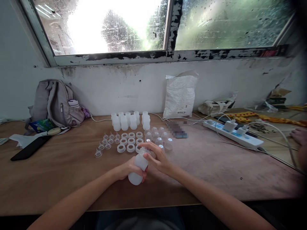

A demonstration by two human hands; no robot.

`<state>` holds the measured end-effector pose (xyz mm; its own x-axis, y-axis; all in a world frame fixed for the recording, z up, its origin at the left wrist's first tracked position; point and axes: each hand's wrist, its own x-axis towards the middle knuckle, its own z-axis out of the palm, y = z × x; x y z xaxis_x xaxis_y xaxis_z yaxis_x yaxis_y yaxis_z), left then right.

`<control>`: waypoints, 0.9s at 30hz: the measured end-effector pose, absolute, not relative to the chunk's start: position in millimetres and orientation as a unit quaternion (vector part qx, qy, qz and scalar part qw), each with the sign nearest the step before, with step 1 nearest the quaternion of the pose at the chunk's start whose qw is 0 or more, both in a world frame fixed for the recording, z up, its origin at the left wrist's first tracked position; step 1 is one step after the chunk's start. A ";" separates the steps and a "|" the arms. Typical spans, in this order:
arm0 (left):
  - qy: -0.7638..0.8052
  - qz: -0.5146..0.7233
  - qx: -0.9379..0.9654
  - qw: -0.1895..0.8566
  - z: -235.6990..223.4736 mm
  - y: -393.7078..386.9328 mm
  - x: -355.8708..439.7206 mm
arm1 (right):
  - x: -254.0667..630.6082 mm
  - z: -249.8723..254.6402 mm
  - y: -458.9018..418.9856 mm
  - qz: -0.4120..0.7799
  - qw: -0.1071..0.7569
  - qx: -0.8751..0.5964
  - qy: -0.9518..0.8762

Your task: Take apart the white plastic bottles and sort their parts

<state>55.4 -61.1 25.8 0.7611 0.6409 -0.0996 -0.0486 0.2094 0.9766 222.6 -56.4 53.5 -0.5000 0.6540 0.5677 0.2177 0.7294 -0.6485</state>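
A frosted white baby bottle (135,178) is held at a tilt above the table's front edge. My left hand (127,168) wraps around its body. At the bottle's clear top (144,150), the fingers of my right hand (160,159) curl over and grip it; the fingers partly hide that end. Just beyond lie rows of white collar rings (130,147), with clear bottle nipples (107,146) to their left. Clear dome caps (168,146) stand to the right, partly behind my right hand. Several frosted bottle bodies (124,123) stand upright farther back.
A grey backpack (54,102) and a black flat case (30,148) occupy the left. Against the wall leans a white plastic bag (179,95). A phone-like object (178,130), blurred, lies before it. On the right are a power strip (232,135), cables and another person's hand (299,135).
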 end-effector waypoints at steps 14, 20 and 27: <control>0.289 0.213 0.551 0.753 29.4 -61.4 55.6 | 229.2 66.7 -51.3 0.332 0.374 -0.282 -0.818; 0.294 0.210 0.552 0.752 30.0 -61.9 55.6 | 235.2 73.7 -48.5 0.346 0.319 -0.278 -0.837; 0.312 0.191 0.584 0.725 33.8 -62.0 54.2 | 235.8 72.5 -48.6 0.337 0.295 -0.294 -0.845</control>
